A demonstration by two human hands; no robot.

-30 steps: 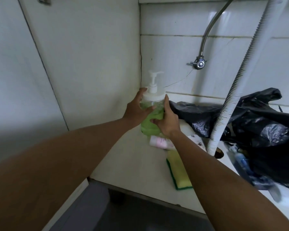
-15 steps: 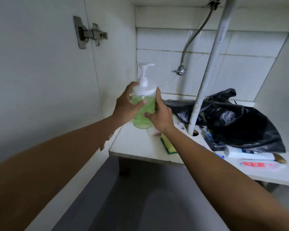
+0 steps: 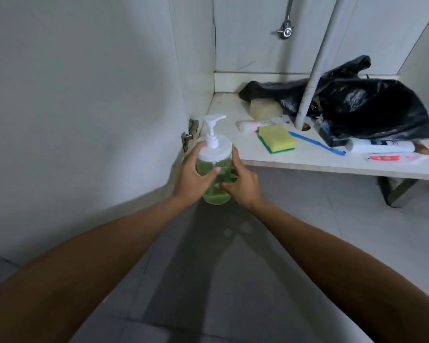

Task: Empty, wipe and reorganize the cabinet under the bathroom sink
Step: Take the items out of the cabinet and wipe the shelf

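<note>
I see the left hand [image 3: 192,175] curled round the left side of a clear round pump bottle [image 3: 214,167] of green liquid with a smooth white cap, and the right hand [image 3: 242,184] gripping its right side, holding it upright in front of the shelf edge, above the grey floor. Right of it, on the matte white cabinet shelf [image 3: 307,160], lie a pink tube [image 3: 252,125], 1 yellow-green spongy block [image 3: 276,139], a thin blue toothbrush [image 3: 316,143], a ribbed grey drain hose [image 3: 312,78], a crinkled glossy black plastic bag [image 3: 362,100] and 2 white tubes [image 3: 382,146].
</note>
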